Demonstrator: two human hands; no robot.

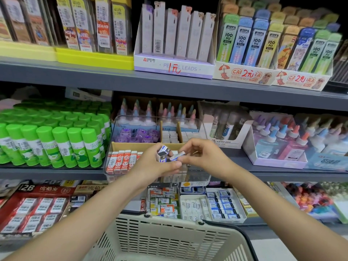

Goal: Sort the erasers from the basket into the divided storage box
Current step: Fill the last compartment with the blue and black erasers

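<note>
A clear divided storage box (120, 120) stands on the middle shelf, with cardboard dividers. It holds red-and-white erasers (120, 161) at the front left, purple ones at the back left and white ones at the back right. Over its front part my left hand (152, 166) grips a few blue, black and white erasers (163, 152). My right hand (203, 157) pinches one white-and-blue eraser (177, 155) beside them. The beige slotted basket (169, 238) hangs below; its inside is hidden.
Green glue sticks (56, 144) crowd the shelf left of the box, glue bottles (282, 140) stand to its right. Pencil lead boxes (175, 66) fill the upper shelf. Trays of more erasers (207, 204) sit on the lower shelf behind the basket.
</note>
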